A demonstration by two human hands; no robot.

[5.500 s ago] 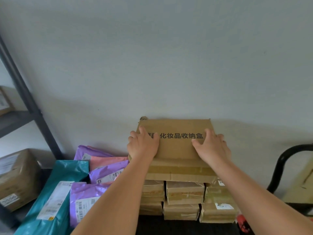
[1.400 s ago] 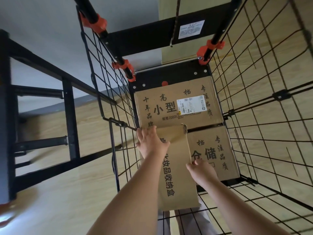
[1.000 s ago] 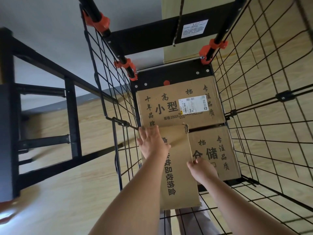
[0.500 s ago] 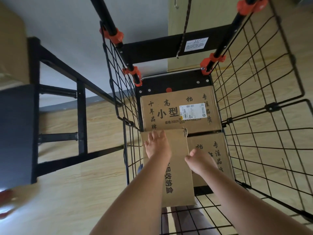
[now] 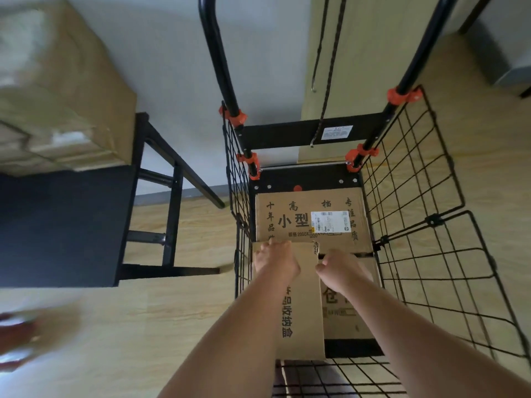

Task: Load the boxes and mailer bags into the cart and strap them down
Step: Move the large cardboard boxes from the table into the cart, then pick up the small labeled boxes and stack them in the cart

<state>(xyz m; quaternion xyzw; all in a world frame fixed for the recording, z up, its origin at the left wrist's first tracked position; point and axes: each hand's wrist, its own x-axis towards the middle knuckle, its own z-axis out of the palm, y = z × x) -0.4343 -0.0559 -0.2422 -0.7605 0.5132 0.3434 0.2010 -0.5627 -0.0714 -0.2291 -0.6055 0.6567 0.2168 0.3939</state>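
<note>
Wood floor, cart, narrow box — left hand flat atop, right hand gripping, shifted to far corner

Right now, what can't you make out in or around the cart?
Head view only.
Narrow box: print partly hidden by the left arm.
Front box: print mostly covered by the right hand and arm.
Right hand's grip: fingers tucked out of sight.
Back box label: too small to read.
Shelf boxes: motion-blurred.
Red thing, lower left: blurred, cut off.
</note>
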